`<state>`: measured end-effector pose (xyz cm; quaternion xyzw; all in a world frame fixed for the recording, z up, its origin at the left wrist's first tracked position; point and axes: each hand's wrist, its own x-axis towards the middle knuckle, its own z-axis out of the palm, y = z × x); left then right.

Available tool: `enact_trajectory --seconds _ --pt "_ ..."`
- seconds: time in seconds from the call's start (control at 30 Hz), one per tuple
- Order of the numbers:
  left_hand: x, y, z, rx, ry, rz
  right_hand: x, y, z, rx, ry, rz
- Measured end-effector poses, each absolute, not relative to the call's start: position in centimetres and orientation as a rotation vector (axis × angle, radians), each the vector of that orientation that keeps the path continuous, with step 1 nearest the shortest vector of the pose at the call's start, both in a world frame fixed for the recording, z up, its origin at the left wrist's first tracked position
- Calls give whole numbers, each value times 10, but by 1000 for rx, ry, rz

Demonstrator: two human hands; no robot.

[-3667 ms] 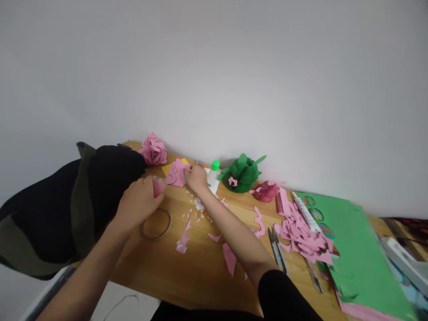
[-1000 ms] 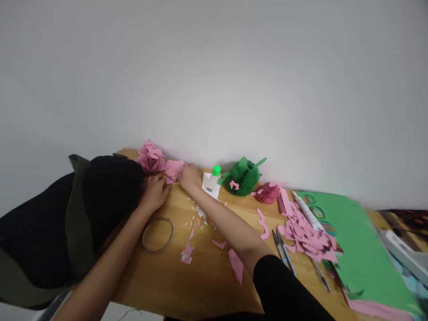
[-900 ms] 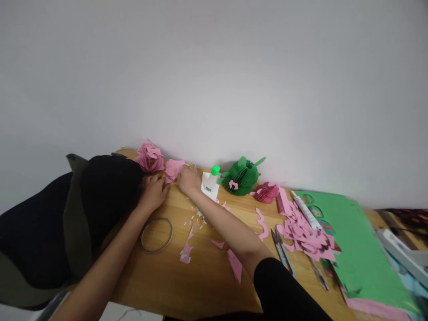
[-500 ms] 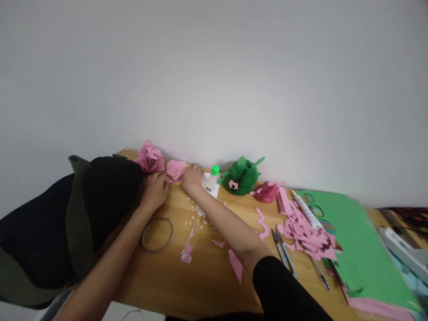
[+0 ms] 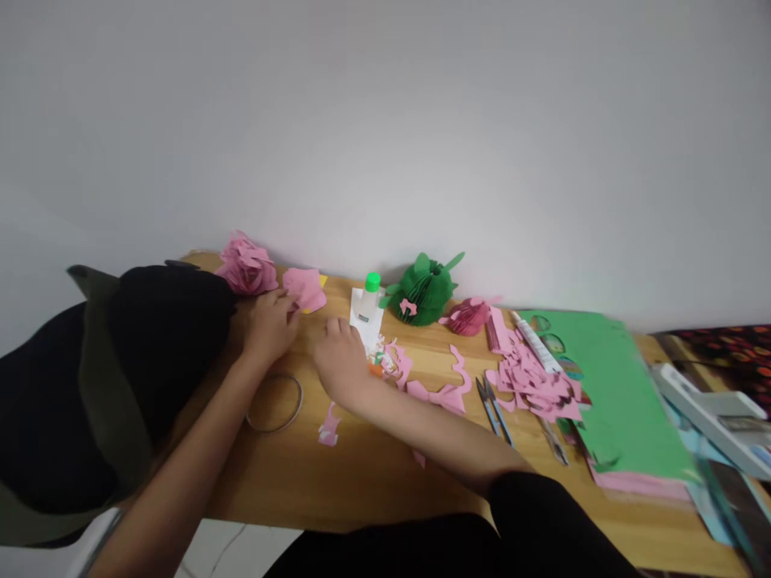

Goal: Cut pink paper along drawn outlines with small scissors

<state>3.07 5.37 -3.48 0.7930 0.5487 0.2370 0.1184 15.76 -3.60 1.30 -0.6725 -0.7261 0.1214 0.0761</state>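
Note:
My left hand rests on the wooden table beside a flat pink paper piece with yellow paper showing at its edges. Its fingers are loosely spread, the tips close to the pink paper. To the right, my right hand is over the table with bent fingers; their tips are hidden from me. A glue bottle with a green cap stands on white paper just beyond it. Behind my left hand sits a ruffled pink paper flower. A thin metal ring lies by my left forearm.
A dark cap fills the left side. Along the wall stand a green honeycomb paper ball and a smaller pink one. Farther right are thread snips, pink scraps, a white tube and green sheets.
My right hand has drawn back from the pink paper toward me, uncovering it. My left hand stays beside that paper. The view has shifted, so items appear farther left and higher.

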Motion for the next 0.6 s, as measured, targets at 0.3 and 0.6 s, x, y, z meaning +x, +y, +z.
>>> enact_trajectory --seconds 0.3,0.6 --pt "96 32 -31 2155 1190 612 236 -97 2 -1888 -2317 566" --pt "132 46 -21 1958 1253 658 258 -93 4 -1855 -2227 579"
